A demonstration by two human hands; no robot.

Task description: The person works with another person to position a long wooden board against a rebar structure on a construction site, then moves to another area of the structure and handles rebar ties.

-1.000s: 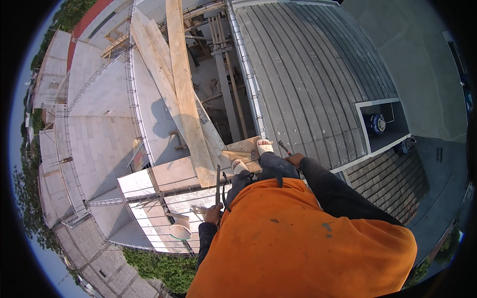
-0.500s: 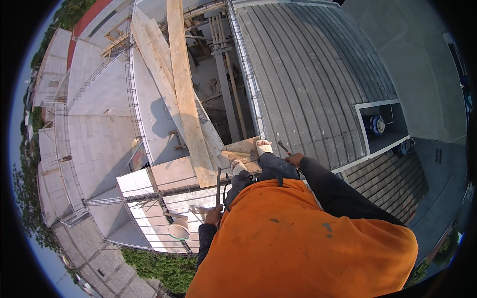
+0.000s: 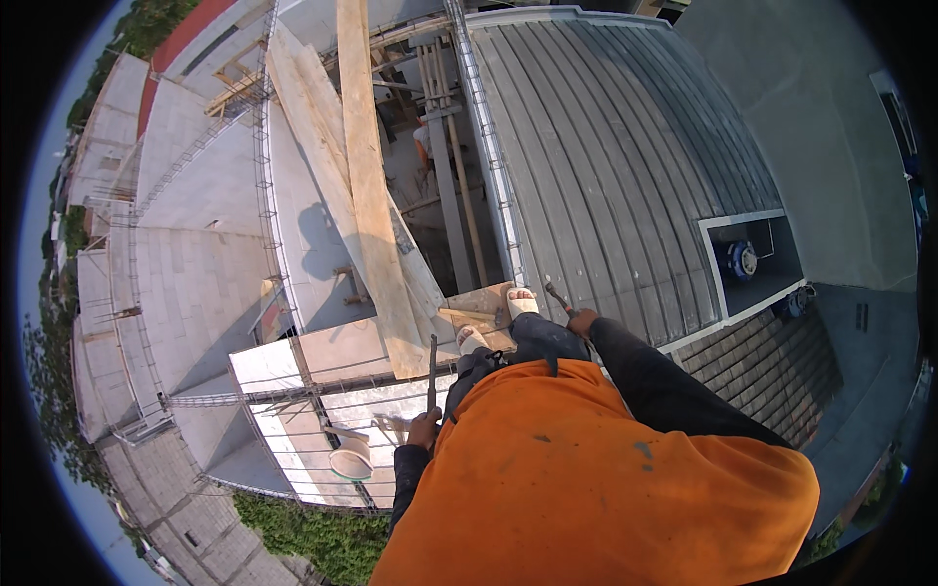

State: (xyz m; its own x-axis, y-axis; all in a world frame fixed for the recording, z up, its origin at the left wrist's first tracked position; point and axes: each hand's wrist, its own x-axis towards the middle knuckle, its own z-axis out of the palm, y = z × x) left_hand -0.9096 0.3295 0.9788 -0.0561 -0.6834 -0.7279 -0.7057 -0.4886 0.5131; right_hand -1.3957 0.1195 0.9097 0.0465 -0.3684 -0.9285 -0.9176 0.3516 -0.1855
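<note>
My right hand [image 3: 583,323] is closed round the handle of a hammer [image 3: 559,297], whose head points away over the edge of the grey roof. Low on the left, my left hand [image 3: 423,428] grips a long, thin, dark bar-like tool [image 3: 433,371] that stands nearly upright; its exact kind is unclear. My sandalled feet [image 3: 522,301] rest on a plywood panel [image 3: 337,350], with a short wood strip [image 3: 467,314] in front of them.
Long planks [image 3: 368,186] lean across a deep opening [image 3: 396,122], where a partly hidden person [image 3: 423,142] shows below. The ribbed grey roof [image 3: 606,146] stretches right. Steel bars cross light panels at left, near a white bucket [image 3: 351,464]. A rebar cage [image 3: 264,186] runs beyond.
The view has shifted slightly, so the planks and roof sit a little lower and farther right. A person in orange has come into sight in the opening. Both hands keep their tools.
</note>
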